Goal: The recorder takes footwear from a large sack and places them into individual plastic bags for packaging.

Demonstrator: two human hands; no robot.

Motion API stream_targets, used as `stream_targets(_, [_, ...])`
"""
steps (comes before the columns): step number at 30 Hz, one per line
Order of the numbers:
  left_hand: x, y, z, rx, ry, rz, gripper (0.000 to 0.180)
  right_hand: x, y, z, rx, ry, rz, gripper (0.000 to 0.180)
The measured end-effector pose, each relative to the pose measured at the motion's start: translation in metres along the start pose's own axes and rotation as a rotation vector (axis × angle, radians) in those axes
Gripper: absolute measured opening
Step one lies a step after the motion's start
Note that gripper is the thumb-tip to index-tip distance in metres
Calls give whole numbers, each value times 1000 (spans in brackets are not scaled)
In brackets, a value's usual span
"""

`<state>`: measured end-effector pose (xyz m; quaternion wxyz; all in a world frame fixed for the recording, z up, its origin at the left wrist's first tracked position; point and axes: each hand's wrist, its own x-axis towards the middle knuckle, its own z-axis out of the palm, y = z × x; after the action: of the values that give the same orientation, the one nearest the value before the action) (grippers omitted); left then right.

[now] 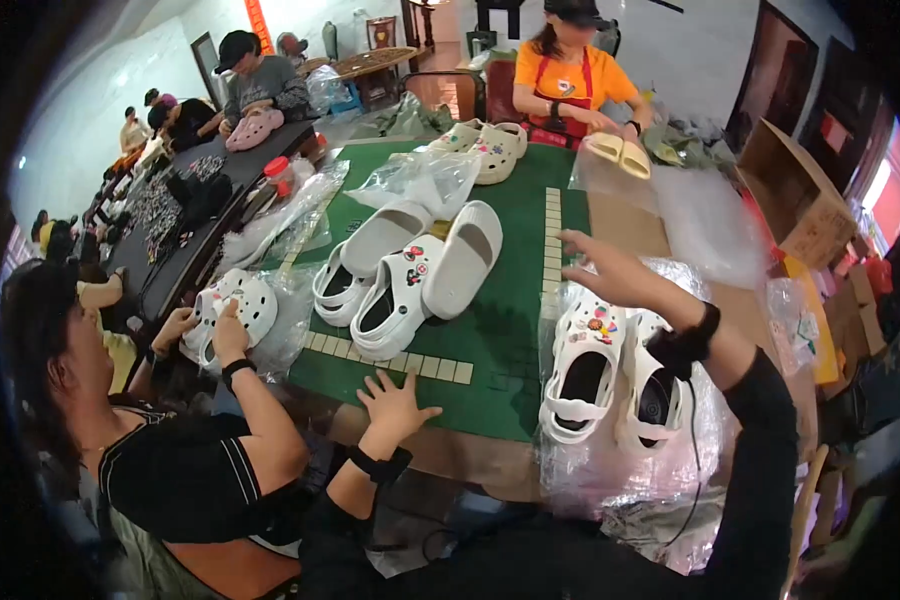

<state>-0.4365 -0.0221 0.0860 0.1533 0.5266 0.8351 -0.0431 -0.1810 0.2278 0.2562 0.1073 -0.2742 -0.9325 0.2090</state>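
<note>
My left hand point(395, 404) is open, palm down and fingers spread, at the front edge of the green mat point(510, 385). It holds nothing and lies just short of a row of cream tiles point(440, 367). Beyond that row, several white shoes are grouped, among them a white clog point(395, 305) with colourful charms. My right hand point(610, 270) reaches over the mat's right side, fingers stretched out with nothing in them. Below it, a pair of white clogs, the left clog point(560, 392) with charms, lies on clear plastic bags point(570, 470); my right wrist partly covers the other clog point(660, 410).
A person at my left handles a white clog point(255, 300). Opposite, a person in orange handles pale yellow slippers point(630, 157). Cream clogs point(495, 160) stand on the far mat, near a clear bag point(420, 182). An open cardboard box point(795, 195) stands at the far right.
</note>
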Motion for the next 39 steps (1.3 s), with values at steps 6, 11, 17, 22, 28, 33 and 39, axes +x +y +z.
stream_targets(6, [14, -44, -14, -143, -57, -365, 93, 115, 12, 44, 180, 59, 32, 53])
stream_targets(11, [18, -58, -16, -162, -74, -341, 88, 188, 21, 76, 238, 100, 14, 53])
stream_targets(17, [9, -57, -15, -156, -35, -317, 85, 256, 38, 128, 241, 84, -4, 54])
stream_targets(22, [12, -56, -7, -160, -31, -293, 83, 283, 37, 147, 215, 95, -10, 52])
stream_targets(28, [21, -50, -8, -137, -33, -282, 82, 331, 73, 174, 48, -158, 43, 48])
stream_targets(33, [10, -64, 5, -140, -46, -363, 83, 326, 2, 172, 11, -201, 251, 49])
stream_targets(39, [12, -66, 5, -155, -56, -362, 84, 370, 56, 224, -287, -314, -121, 48])
